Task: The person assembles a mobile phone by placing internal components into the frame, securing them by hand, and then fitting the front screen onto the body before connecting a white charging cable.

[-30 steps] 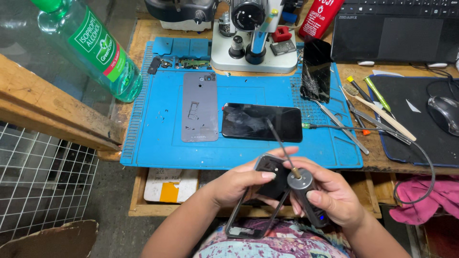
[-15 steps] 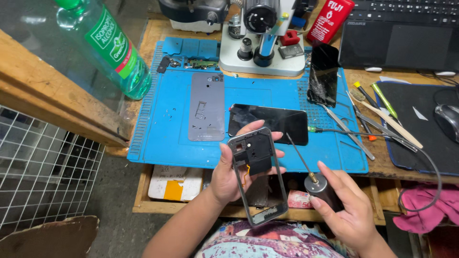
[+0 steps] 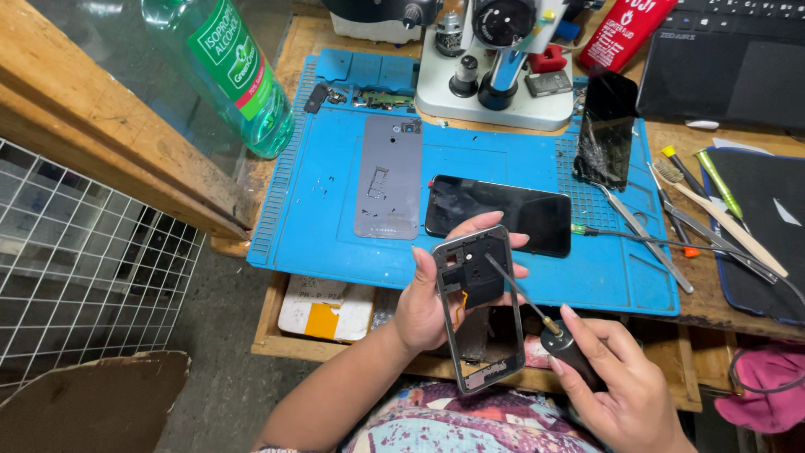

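Bottle [image 3: 228, 69] of green plastic leans at far left, off the blue work mat [image 3: 335, 226], probably kept clear of the working area. On the mat lie a grey back plate [image 3: 388, 176] and a dark phone screen [image 3: 498, 215], side by side and flat, likely set aside as removed parts. Left hand [image 3: 432, 302] is closed around the phone frame [image 3: 478, 306], thumb on the near edge and fingers behind, holding it upright and tilted toward the camera above the bench edge, so the inner face shows. Right hand [image 3: 616, 386] grips a black-handled screwdriver [image 3: 537, 315] in curled fingers; its thin shaft slants up-left with the tip on the dark block in the frame's upper half. Microscope base [image 3: 490, 92] stands behind. Cracked phone [image 3: 605, 127], tweezers [image 3: 646, 239] and brush [image 3: 713, 214] lie at right, within reach.
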